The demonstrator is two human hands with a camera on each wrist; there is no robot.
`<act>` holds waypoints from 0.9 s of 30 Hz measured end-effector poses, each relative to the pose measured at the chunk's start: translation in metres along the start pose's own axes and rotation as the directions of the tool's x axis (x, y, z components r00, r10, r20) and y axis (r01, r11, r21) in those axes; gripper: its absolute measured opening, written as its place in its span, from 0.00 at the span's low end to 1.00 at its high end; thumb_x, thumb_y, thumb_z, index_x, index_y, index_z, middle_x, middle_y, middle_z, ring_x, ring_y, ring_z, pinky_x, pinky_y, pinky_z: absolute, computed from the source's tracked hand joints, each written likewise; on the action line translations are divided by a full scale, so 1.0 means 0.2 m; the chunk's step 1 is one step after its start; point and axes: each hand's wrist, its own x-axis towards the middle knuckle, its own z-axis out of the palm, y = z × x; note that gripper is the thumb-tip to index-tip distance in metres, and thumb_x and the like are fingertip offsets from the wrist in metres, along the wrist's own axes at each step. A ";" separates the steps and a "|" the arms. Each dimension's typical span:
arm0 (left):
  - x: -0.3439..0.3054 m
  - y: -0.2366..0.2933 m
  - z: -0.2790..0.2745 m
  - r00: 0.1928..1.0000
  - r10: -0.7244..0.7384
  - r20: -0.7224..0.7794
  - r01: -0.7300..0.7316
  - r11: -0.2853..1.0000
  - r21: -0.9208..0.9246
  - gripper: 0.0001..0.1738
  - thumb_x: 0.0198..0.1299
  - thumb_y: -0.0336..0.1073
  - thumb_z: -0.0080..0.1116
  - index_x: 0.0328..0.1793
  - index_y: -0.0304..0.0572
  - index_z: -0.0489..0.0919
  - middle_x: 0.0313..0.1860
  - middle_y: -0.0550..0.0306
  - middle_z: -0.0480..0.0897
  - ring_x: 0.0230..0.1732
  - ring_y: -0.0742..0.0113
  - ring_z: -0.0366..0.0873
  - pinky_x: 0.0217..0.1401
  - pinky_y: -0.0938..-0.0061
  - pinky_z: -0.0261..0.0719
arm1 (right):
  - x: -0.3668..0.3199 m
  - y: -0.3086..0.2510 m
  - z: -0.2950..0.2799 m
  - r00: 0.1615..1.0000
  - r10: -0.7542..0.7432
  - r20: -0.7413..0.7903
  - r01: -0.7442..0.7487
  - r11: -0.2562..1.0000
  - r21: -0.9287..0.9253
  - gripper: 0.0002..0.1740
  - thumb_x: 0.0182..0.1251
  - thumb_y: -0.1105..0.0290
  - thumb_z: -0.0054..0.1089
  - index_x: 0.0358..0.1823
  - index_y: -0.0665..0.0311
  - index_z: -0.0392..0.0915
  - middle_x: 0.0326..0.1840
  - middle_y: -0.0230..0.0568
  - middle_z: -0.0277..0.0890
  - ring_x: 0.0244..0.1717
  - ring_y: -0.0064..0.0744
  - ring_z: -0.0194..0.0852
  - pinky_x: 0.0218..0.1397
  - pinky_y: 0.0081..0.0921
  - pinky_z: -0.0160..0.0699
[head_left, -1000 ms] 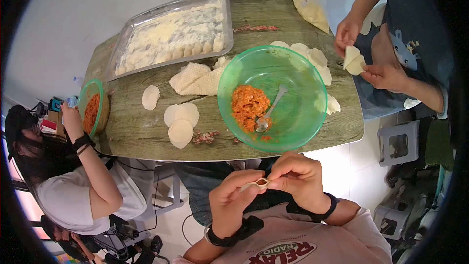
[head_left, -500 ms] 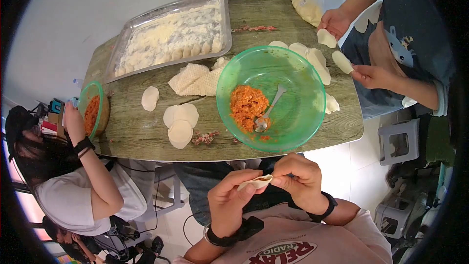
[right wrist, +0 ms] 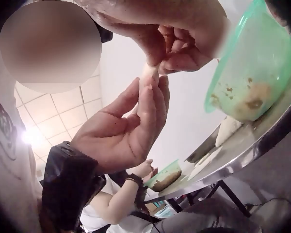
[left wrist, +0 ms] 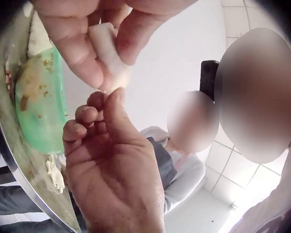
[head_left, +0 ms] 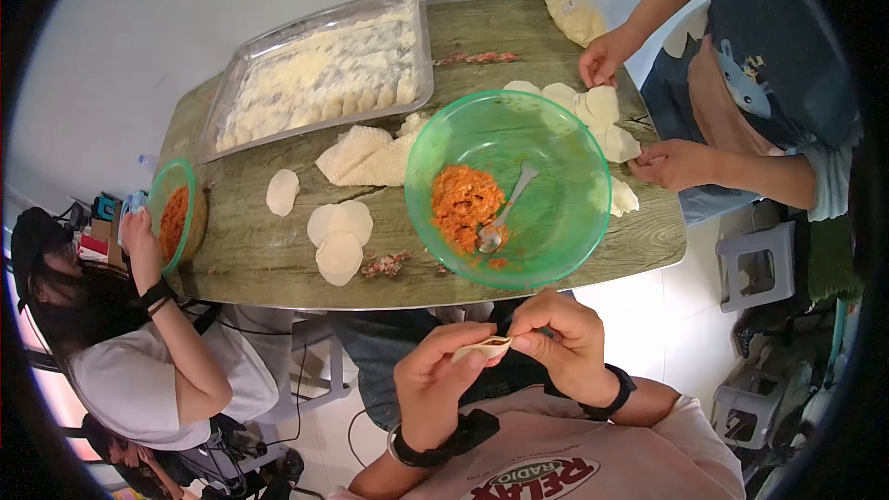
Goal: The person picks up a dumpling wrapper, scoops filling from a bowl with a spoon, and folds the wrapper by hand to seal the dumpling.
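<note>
Just in front of the table edge, a folded dumpling (head_left: pixel 483 349) of pale dough is held over the lap. My left hand (head_left: pixel 433 372) grips its body between thumb and fingers. Thumb and forefinger of my right hand (head_left: pixel 560 344) pinch its right end. A thin dark opening shows along the top edge. In the left wrist view the dumpling (left wrist: pixel 109 53) is partly covered by fingers. Nearest the hands stands a green bowl (head_left: pixel 579 222) with orange filling (head_left: pixel 466 206) and a metal spoon (head_left: pixel 511 199).
A floured tray (head_left: pixel 428 65) with a row of dumplings lies at the back left. Round wrappers (head_left: pixel 340 257) and a cream cloth (head_left: pixel 361 156) are left of the bowl. Another person's hands (head_left: pixel 671 165) touch wrappers (head_left: pixel 597 109) at right. At far left, someone reaches by a smaller green bowl (head_left: pixel 192 222).
Both hands stay in place, and the dumpling's opening looks narrower than a second ago. The person at right has brought two wrappers down to the table.
</note>
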 end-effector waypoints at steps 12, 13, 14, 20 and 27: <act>0.01 -0.01 0.02 0.994 0.055 -0.097 -0.047 0.995 0.083 0.13 0.59 0.33 0.60 0.45 0.29 0.79 0.43 0.44 0.80 0.40 0.61 0.82 0.42 0.71 0.84 | -0.02 -0.06 -0.01 0.995 0.100 -0.027 -0.100 0.995 -0.017 0.12 0.59 0.74 0.62 0.45 0.65 0.79 0.34 0.40 0.77 0.36 0.32 0.76 0.37 0.24 0.74; 0.01 -0.01 0.03 0.994 0.055 -0.096 -0.046 0.995 0.092 0.12 0.59 0.32 0.59 0.44 0.29 0.79 0.43 0.44 0.80 0.40 0.61 0.82 0.43 0.71 0.84 | -0.01 -0.08 -0.01 0.993 0.111 -0.030 -0.112 0.993 -0.023 0.11 0.58 0.75 0.62 0.43 0.66 0.79 0.35 0.40 0.77 0.36 0.31 0.76 0.37 0.24 0.74; 0.01 -0.01 0.03 0.994 0.053 -0.096 -0.044 0.994 0.101 0.11 0.59 0.31 0.59 0.44 0.29 0.79 0.43 0.44 0.80 0.40 0.61 0.82 0.43 0.71 0.84 | 0.00 -0.09 -0.01 0.992 0.123 -0.032 -0.124 0.992 -0.028 0.10 0.58 0.75 0.62 0.42 0.66 0.79 0.35 0.40 0.77 0.36 0.31 0.76 0.37 0.23 0.74; -0.01 -0.01 0.02 1.000 0.025 -0.004 -0.025 0.997 0.068 0.12 0.58 0.22 0.56 0.49 0.28 0.78 0.51 0.45 0.77 0.47 0.64 0.78 0.50 0.75 0.78 | 0.01 -0.05 -0.02 0.998 -0.068 0.014 0.070 0.988 -0.140 0.05 0.57 0.76 0.63 0.34 0.66 0.76 0.33 0.38 0.73 0.34 0.31 0.72 0.35 0.23 0.70; 0.00 -0.02 0.00 0.998 0.056 0.037 -0.060 0.993 0.100 0.13 0.59 0.22 0.56 0.50 0.29 0.77 0.51 0.46 0.76 0.47 0.64 0.78 0.51 0.75 0.78 | 0.01 -0.05 -0.02 0.997 -0.073 0.021 0.075 0.989 -0.128 0.04 0.56 0.76 0.63 0.32 0.65 0.76 0.32 0.37 0.71 0.35 0.33 0.71 0.38 0.24 0.69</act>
